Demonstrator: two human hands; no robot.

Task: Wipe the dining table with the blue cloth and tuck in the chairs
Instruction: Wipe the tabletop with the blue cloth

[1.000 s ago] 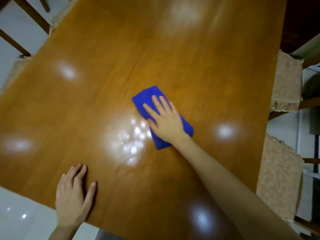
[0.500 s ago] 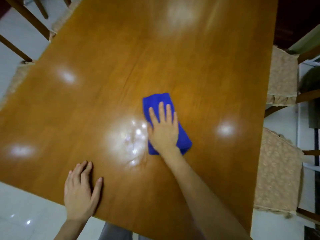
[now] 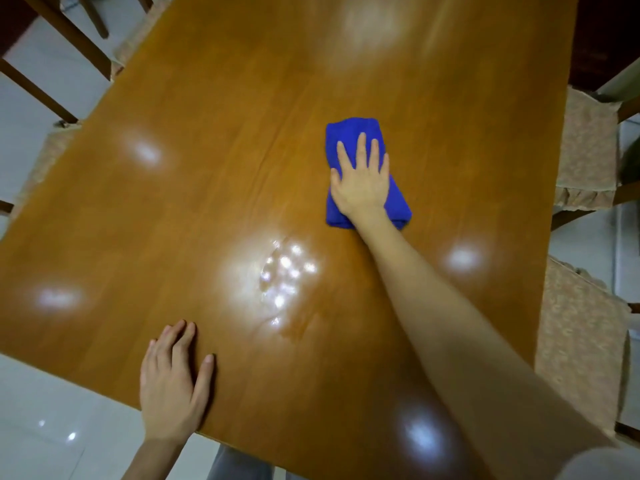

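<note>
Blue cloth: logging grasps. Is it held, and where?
Not gripped: right hand presses flat on the middle of the blue cloth; left hand rests on the table.

Right hand (image 3: 362,181) flat on blue cloth (image 3: 349,133), left hand (image 3: 171,382) flat at table (image 3: 207,168) edge.

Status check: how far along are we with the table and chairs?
Done: nothing is plainly finished. In hand: the right hand presses the folded blue cloth flat on the table, right of centre; the left hand rests on the near edge. Left: what looks like a wet patch glinting near the middle, and the near chair and far chair on the right, cushioned seats sticking out.
</note>
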